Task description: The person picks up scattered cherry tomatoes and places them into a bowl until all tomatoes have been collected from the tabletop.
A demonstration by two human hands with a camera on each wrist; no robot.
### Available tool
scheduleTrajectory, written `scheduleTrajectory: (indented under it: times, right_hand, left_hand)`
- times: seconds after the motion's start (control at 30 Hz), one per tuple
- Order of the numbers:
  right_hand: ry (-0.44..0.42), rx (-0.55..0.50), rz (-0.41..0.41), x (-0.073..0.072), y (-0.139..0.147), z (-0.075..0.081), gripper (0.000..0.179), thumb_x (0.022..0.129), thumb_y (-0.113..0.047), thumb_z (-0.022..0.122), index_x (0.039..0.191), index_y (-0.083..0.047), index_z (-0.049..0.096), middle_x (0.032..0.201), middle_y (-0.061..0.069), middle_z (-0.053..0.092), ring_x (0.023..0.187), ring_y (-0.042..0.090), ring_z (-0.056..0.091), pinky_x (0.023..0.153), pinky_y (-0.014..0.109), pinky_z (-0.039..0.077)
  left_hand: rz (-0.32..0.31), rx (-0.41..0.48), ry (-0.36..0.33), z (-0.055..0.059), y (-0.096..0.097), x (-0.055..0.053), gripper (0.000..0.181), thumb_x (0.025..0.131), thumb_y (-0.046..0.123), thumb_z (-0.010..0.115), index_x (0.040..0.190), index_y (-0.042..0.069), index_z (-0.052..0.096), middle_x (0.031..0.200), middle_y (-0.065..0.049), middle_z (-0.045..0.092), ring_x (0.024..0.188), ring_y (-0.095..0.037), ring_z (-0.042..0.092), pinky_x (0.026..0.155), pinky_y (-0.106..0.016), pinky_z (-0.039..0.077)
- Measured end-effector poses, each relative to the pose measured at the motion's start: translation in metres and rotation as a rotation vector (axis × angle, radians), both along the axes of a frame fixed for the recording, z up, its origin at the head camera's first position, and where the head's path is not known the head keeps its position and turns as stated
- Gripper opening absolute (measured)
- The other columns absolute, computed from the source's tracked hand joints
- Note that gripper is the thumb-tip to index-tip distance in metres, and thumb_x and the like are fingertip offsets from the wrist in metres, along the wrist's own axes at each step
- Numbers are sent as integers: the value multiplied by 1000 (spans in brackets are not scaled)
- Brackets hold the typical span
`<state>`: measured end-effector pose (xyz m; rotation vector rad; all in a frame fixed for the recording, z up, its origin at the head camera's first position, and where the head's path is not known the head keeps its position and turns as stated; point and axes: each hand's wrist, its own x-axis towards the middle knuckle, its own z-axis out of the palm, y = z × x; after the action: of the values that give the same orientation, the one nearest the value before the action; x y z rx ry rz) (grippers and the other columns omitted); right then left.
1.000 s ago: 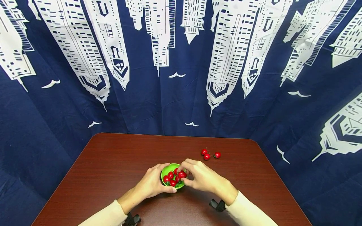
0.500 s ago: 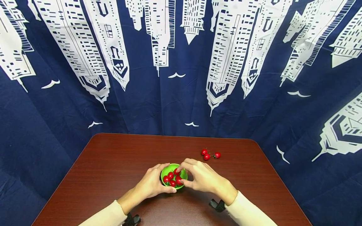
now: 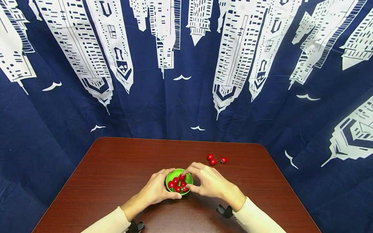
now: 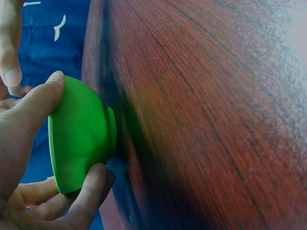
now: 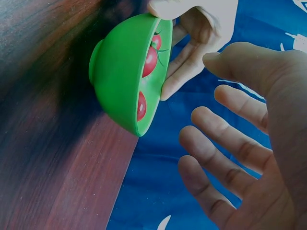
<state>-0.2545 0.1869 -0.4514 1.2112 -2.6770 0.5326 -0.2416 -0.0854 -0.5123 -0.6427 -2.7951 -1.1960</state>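
My left hand point(image 3: 155, 187) grips a small green bowl point(image 4: 79, 136), thumb at the rim and fingers round its far side. Several red cherry tomatoes point(image 3: 175, 180) with green stems lie inside the bowl; the right wrist view shows some of these tomatoes point(image 5: 149, 62) past the rim. Over the bowl's right side hovers my right hand point(image 3: 208, 182), its fingers spread and relaxed with nothing between them. In the right wrist view the thumb and fingertips point(image 5: 194, 136) stand apart from the bowl.
Three more cherry tomatoes point(image 3: 213, 161) lie close together on the brown wooden table point(image 3: 134, 158), beyond my right hand. Behind the table hangs a dark blue cloth point(image 3: 163, 106) printed with white buildings and birds.
My right hand has let go of a cherry tomato, which dropped into the bowl among the others. The left hand and bowl have stayed in place.
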Motion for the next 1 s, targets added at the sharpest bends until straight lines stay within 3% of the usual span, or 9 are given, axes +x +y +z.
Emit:
scheduleTrajectory:
  times: [0.27, 0.73, 1.0]
  right_hand:
    - [21, -27, -20, -2, 5, -1, 39, 97, -28, 94, 133, -20, 82, 128, -2, 80, 107, 11, 77, 87, 33, 68]
    - [63, -75, -69, -11, 23, -9, 40, 97, -26, 94, 134, -22, 81, 132, -9, 78, 119, 18, 80, 102, 44, 70]
    - [72, -94, -122, -16, 37, -11, 42, 96, -27, 96, 135, -26, 80, 135, -10, 77, 119, 20, 80, 100, 44, 70]
  left_hand:
    - [-1, 5, -9, 1, 0, 1, 110, 74, 46, 112, 161, -1, 63, 149, -18, 76, 128, -32, 77, 107, -52, 68]
    - [3, -6, 1, 2, 2, 1, 111, 73, 44, 113, 161, 0, 63, 146, -17, 77, 129, -34, 77, 110, -55, 67]
    - [18, -13, 19, 0, 2, 1, 110, 71, 44, 113, 160, 2, 65, 146, -14, 78, 129, -33, 77, 111, -52, 66]
